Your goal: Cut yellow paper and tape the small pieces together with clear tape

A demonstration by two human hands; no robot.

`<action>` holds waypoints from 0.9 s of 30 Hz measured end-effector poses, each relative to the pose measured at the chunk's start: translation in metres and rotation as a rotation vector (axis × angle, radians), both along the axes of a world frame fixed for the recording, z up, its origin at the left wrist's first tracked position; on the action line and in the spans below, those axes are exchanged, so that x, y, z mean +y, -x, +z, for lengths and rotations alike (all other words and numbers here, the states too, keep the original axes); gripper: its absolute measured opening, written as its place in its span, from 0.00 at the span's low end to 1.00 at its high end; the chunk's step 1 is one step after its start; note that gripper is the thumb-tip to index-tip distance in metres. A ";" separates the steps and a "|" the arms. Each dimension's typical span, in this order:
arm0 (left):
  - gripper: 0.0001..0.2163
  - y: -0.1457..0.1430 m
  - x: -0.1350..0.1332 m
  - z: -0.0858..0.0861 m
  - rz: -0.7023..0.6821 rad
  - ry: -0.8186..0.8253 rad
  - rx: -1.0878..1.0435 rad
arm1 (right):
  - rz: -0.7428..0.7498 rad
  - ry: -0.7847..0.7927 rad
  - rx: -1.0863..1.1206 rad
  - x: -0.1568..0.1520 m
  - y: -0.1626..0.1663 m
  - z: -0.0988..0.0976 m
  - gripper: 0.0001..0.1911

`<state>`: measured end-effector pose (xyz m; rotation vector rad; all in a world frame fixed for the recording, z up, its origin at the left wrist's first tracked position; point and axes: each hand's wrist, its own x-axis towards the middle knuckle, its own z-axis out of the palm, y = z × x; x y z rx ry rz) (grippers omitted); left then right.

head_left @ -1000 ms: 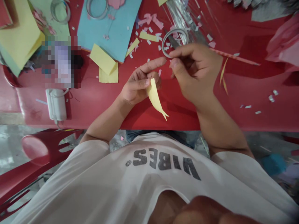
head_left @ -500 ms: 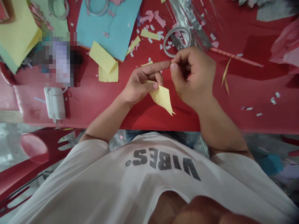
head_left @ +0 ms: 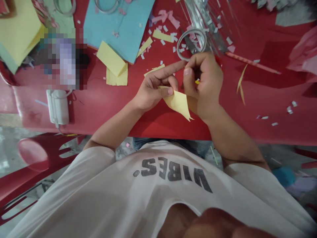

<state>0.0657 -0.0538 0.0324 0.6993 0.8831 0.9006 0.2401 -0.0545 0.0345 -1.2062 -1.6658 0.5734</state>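
Over the red table (head_left: 106, 102), a yellow paper scrap (head_left: 177, 103) sits pinched in the left hand (head_left: 153, 89).
Its long axis slants from the left thumb (head_left: 168, 91) down and rightward, narrowing to a notched tip (head_left: 190, 118) that points to the lower right, toward the table's near edge. The thumb presses the scrap's upper end against the curled fingers, while the index finger (head_left: 170, 68) stretches out straight, its tip at the right hand (head_left: 203, 82). The right thumb and forefinger are pressed together, curled over a small yellow bit (head_left: 197, 81); whether they pinch it is hidden. Scissors (head_left: 192, 41) lie just beyond.
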 end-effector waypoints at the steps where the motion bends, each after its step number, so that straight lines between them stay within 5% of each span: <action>1: 0.27 0.000 0.000 0.002 -0.007 -0.015 -0.006 | 0.001 0.007 -0.009 -0.001 0.000 0.002 0.06; 8: 0.34 0.001 -0.003 0.012 -0.058 -0.021 0.019 | 0.005 -0.017 -0.025 -0.001 -0.002 0.008 0.06; 12: 0.42 0.001 -0.005 0.016 -0.062 -0.006 0.011 | 0.071 -0.127 -0.036 0.002 -0.005 -0.003 0.14; 16: 0.41 0.001 0.000 0.013 0.018 -0.020 -0.080 | 0.164 -0.043 -0.174 -0.001 -0.014 -0.004 0.19; 24: 0.36 -0.001 -0.001 -0.002 -0.016 0.043 -0.129 | 0.068 0.043 -0.147 0.009 -0.021 -0.006 0.08; 27: 0.36 -0.004 -0.005 -0.004 -0.037 0.083 -0.129 | 0.070 -0.060 -0.161 0.016 -0.023 -0.015 0.08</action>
